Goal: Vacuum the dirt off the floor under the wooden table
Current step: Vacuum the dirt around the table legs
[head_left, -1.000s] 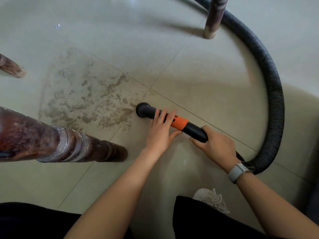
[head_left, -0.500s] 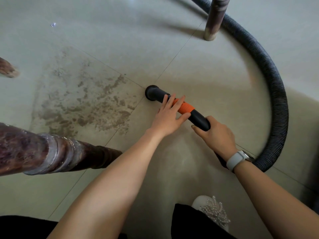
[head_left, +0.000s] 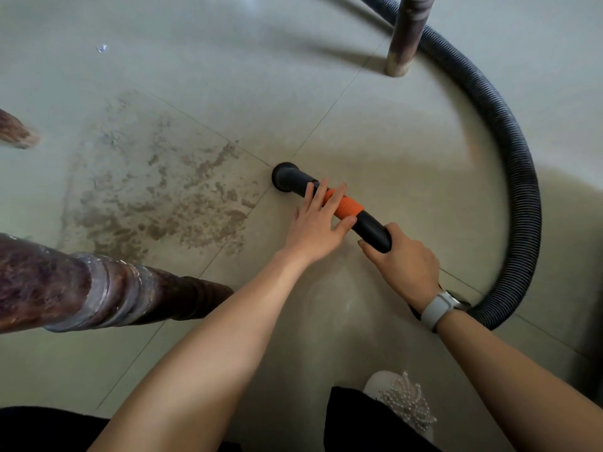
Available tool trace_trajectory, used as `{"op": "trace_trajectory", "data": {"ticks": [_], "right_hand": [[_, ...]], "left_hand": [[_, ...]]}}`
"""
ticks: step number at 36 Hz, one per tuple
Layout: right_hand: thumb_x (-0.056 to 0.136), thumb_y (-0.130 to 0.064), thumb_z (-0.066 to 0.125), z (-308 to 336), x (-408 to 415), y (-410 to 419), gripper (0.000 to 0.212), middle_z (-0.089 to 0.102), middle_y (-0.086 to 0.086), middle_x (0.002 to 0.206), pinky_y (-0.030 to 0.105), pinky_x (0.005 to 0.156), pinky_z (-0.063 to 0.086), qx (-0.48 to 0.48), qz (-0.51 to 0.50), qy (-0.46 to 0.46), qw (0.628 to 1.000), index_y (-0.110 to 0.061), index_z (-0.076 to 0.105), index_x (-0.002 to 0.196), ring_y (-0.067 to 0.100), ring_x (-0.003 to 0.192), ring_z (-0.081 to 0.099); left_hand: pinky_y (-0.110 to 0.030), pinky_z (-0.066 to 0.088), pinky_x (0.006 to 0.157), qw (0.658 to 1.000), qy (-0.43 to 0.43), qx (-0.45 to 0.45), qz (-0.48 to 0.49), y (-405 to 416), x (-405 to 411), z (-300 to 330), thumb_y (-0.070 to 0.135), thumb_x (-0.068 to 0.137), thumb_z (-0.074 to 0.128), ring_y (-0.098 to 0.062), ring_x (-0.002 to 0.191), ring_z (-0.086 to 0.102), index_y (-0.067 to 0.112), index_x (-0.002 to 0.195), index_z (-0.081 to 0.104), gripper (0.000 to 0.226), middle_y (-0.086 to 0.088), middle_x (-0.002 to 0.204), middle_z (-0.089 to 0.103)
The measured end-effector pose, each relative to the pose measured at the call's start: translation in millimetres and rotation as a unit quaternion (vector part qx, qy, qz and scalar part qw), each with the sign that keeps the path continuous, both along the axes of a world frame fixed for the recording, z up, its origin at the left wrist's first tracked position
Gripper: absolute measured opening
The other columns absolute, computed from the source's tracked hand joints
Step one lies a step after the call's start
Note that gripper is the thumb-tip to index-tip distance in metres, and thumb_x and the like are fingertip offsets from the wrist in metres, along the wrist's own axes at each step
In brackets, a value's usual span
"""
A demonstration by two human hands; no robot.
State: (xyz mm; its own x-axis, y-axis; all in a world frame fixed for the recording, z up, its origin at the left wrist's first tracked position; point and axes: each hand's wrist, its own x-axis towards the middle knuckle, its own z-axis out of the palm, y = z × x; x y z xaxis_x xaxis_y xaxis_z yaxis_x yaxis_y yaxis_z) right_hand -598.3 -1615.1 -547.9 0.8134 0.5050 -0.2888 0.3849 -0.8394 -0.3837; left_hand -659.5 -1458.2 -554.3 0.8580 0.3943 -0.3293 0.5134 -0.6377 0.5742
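Pale tiled floor (head_left: 375,132), seen from above among table legs: one leg (head_left: 98,288) thick and dark at the near left, one leg foot (head_left: 16,135) at the far left edge, one slim leg (head_left: 404,37) at the far right.

Dirt (head_left: 156,203): brown, patchy, filling most of one tile left of centre, its right margin stopping at the grout line.

Nozzle (head_left: 285,177): black, round mouth facing down on the floor, just beside the dirt's right margin, at the tile joint.

Wand (head_left: 368,223): black with an orange band, long axis running from the nozzle back and right toward the person.

Hose (head_left: 522,177): ribbed, arcing round the right side behind the slim leg.

Left hand (head_left: 316,220): fingers straight, laid over the orange band, thumb beneath.

Right hand (head_left: 404,259): fingers curled round the wand's rear; watch (head_left: 437,309) on wrist.

Judgement: dirt lies left of the nozzle, roughly in line with the wand's axis; a push leftward would cover it. Left hand is nearer. Most dirt remains.
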Motion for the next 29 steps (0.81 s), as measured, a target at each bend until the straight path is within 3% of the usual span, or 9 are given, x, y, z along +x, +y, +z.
{"op": "trace_trajectory", "data": {"ticks": [8,13,17,25,29], "right_hand": [[0.087,-0.055,0.053,5,31,36,0.038,0.061,0.003,0.081,0.033,0.061,0.041,0.026,-0.031,0.038,0.998,-0.019,0.051,0.099,0.029,0.074,0.06],[0.085,-0.053,0.058,7,37,28,0.033,0.062,0.001,0.074,0.042,0.064,0.055,0.061,-0.015,0.126,0.99,-0.02,0.054,0.093,0.024,0.062,0.064],[0.084,-0.05,0.061,11,34,18,0.033,0.064,0.002,0.071,0.04,0.065,0.056,0.05,0.024,0.171,0.984,-0.018,0.057,0.092,0.024,0.057,0.065],[0.085,-0.057,0.054,4,22,13,0.034,0.056,-0.004,0.07,0.031,0.056,0.038,0.009,0.041,0.051,0.998,-0.024,0.05,0.091,0.023,0.068,0.057],[0.086,-0.057,0.053,1,31,25,0.034,0.058,0.0,0.075,0.032,0.059,0.04,0.021,0.004,0.031,0.999,-0.023,0.047,0.09,0.028,0.071,0.058]], "left_hand": [[-0.053,0.018,0.116,0.998,-0.007,-0.046,0.037,21,44,16,0.035,0.1,0.04,-0.022,0.147,-0.006,0.031,0.15,0.022,0.053,0.0,0.161,-0.002],[-0.055,0.016,0.115,0.999,-0.001,-0.026,0.022,19,35,14,0.041,0.099,0.04,-0.025,0.147,-0.008,0.031,0.149,0.025,0.053,-0.001,0.161,0.002],[-0.054,0.015,0.116,0.997,-0.018,0.012,0.069,1,11,6,0.044,0.098,0.042,-0.025,0.147,-0.006,0.03,0.147,0.03,0.052,-0.003,0.16,0.01],[-0.052,0.014,0.117,0.995,-0.051,0.002,0.083,-7,5,1,0.038,0.099,0.041,-0.026,0.147,-0.008,0.028,0.149,0.026,0.053,-0.005,0.161,0.004],[-0.049,0.017,0.117,0.997,-0.048,-0.021,0.058,5,26,10,0.033,0.101,0.039,-0.027,0.148,-0.001,0.027,0.15,0.025,0.051,-0.006,0.161,0.002]]}}
